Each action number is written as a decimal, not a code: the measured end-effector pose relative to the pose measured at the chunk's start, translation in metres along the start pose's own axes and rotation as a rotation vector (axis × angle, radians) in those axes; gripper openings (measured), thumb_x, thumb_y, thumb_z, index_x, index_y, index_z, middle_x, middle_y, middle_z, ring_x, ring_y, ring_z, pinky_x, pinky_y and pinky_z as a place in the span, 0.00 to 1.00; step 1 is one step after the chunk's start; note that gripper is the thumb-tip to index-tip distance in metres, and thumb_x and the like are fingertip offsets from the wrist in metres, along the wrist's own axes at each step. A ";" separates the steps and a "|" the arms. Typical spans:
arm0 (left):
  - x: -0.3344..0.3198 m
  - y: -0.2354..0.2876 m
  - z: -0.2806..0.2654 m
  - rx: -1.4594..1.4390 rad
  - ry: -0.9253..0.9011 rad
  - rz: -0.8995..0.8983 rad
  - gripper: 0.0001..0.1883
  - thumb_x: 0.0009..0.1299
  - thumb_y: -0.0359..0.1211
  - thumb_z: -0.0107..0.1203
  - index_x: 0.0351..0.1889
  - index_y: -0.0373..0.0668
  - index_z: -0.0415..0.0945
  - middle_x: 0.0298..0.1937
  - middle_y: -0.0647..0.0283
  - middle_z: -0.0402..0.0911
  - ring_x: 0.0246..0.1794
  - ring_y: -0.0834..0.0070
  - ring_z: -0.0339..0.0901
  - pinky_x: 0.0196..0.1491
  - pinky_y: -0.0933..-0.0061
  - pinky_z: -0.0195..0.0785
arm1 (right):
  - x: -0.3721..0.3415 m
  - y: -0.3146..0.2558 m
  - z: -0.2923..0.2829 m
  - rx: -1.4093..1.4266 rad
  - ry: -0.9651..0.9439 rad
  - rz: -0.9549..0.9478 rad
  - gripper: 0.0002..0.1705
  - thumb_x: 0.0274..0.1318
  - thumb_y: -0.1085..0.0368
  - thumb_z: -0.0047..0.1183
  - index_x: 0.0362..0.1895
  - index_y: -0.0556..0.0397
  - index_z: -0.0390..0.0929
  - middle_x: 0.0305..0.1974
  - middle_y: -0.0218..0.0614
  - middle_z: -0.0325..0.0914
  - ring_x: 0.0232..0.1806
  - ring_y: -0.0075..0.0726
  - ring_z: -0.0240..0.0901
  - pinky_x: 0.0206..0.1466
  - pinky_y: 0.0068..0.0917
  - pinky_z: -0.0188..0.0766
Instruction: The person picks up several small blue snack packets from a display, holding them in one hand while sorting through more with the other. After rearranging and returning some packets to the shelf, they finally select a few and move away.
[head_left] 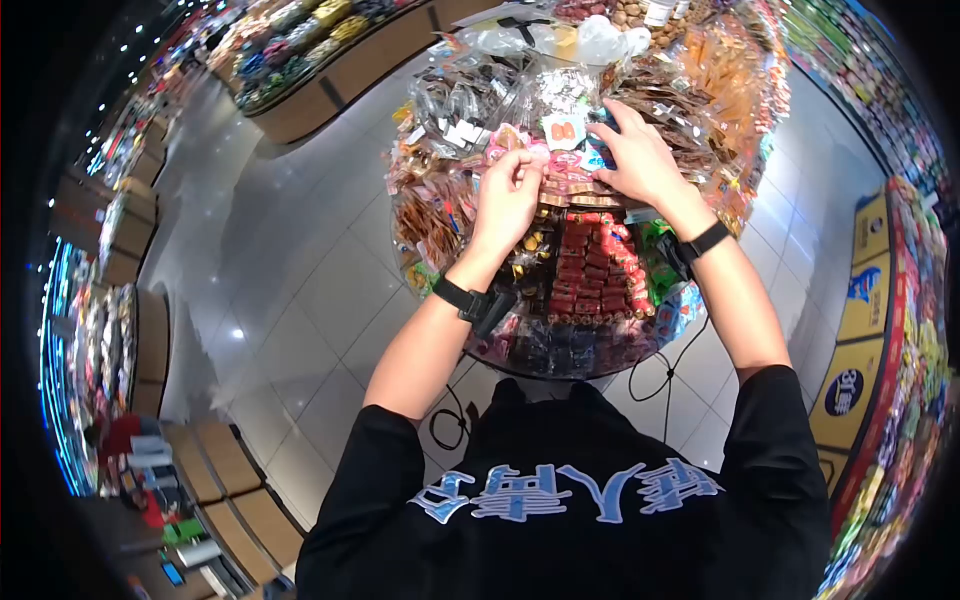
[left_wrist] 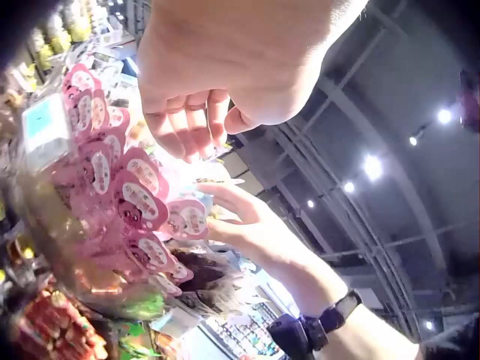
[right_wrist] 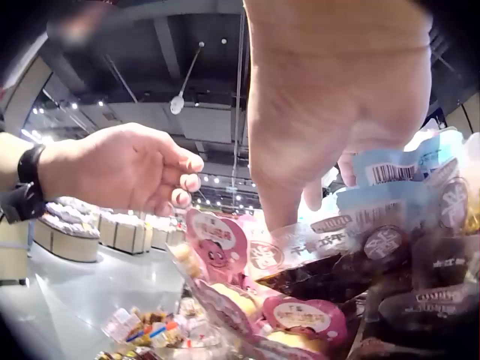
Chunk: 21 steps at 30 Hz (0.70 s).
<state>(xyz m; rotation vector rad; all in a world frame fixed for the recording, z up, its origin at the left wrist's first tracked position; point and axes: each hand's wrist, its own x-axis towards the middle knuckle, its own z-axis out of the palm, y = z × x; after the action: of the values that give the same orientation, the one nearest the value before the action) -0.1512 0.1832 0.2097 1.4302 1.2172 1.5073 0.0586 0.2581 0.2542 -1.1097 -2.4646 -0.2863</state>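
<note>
My left hand (head_left: 508,205) hovers at the left side of a cluster of pink packets (head_left: 572,183), its fingers loosely curled. Nothing shows between those fingers in the right wrist view, where the same left hand (right_wrist: 124,169) hangs beside a pink character-shaped packet (right_wrist: 217,247). My right hand (head_left: 645,165) reaches over the right side of the cluster with fingers spread. Light blue packets (right_wrist: 390,187) stand right at its fingers, which they partly hide. Rounded pink labels (left_wrist: 142,191) fill the left wrist view below the left hand. A white packet with an orange picture (head_left: 563,130) lies between the hands.
The round display holds red-wrapped rolls (head_left: 595,265) in front, dark clear-wrapped packets (head_left: 465,95) at back left and brown packets (head_left: 650,90) at back right. Cables (head_left: 455,420) lie on the tiled floor (head_left: 310,290) below. A yellow-fronted shelf (head_left: 860,330) stands at right.
</note>
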 end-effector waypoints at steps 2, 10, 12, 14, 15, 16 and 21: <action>0.011 0.008 -0.008 0.153 -0.012 0.072 0.08 0.72 0.30 0.52 0.42 0.36 0.78 0.32 0.70 0.79 0.31 0.87 0.71 0.34 0.82 0.65 | 0.010 -0.002 0.007 -0.098 -0.098 0.070 0.36 0.38 0.59 0.69 0.57 0.48 0.75 0.68 0.50 0.58 0.71 0.52 0.53 0.67 0.45 0.62; 0.053 -0.007 0.019 0.569 -0.069 0.562 0.16 0.58 0.28 0.58 0.46 0.38 0.74 0.47 0.54 0.76 0.52 0.54 0.70 0.56 0.58 0.64 | 0.022 -0.023 0.013 -0.259 -0.215 0.217 0.22 0.43 0.64 0.61 0.47 0.52 0.77 0.55 0.43 0.67 0.62 0.47 0.62 0.59 0.45 0.71; 0.056 -0.012 0.026 0.617 -0.064 0.551 0.17 0.58 0.28 0.59 0.46 0.38 0.74 0.46 0.54 0.76 0.51 0.54 0.71 0.56 0.58 0.65 | 0.021 -0.024 0.019 -0.279 -0.211 0.237 0.21 0.46 0.65 0.58 0.48 0.52 0.76 0.53 0.43 0.67 0.60 0.48 0.64 0.56 0.45 0.74; 0.060 -0.015 0.030 0.666 -0.050 0.510 0.17 0.57 0.29 0.60 0.45 0.38 0.75 0.45 0.54 0.75 0.52 0.55 0.71 0.55 0.58 0.66 | 0.021 -0.026 0.023 -0.301 -0.202 0.250 0.20 0.47 0.66 0.58 0.48 0.53 0.76 0.52 0.43 0.68 0.60 0.48 0.65 0.55 0.44 0.75; 0.061 -0.016 0.031 0.671 -0.033 0.493 0.17 0.57 0.29 0.60 0.45 0.39 0.75 0.45 0.54 0.75 0.52 0.55 0.71 0.55 0.58 0.66 | 0.022 -0.026 0.024 -0.309 -0.196 0.253 0.20 0.47 0.66 0.58 0.48 0.53 0.76 0.52 0.43 0.68 0.60 0.48 0.65 0.55 0.44 0.75; 0.063 -0.016 0.031 0.679 -0.018 0.476 0.17 0.57 0.29 0.60 0.45 0.39 0.75 0.45 0.55 0.75 0.52 0.56 0.71 0.55 0.58 0.66 | 0.025 -0.026 0.025 -0.314 -0.231 0.259 0.19 0.49 0.67 0.56 0.49 0.53 0.75 0.52 0.43 0.68 0.59 0.48 0.67 0.54 0.43 0.77; 0.068 -0.019 0.032 0.603 0.035 0.436 0.14 0.57 0.27 0.59 0.43 0.39 0.76 0.39 0.54 0.77 0.44 0.57 0.74 0.49 0.59 0.68 | 0.029 -0.020 0.028 -0.352 -0.244 0.241 0.18 0.53 0.68 0.52 0.50 0.52 0.74 0.50 0.45 0.69 0.55 0.49 0.71 0.52 0.41 0.78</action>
<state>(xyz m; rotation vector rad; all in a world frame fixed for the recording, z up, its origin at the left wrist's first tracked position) -0.1303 0.2577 0.2105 2.1857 1.5322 1.5071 0.0189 0.2740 0.2422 -1.6611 -2.5126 -0.5544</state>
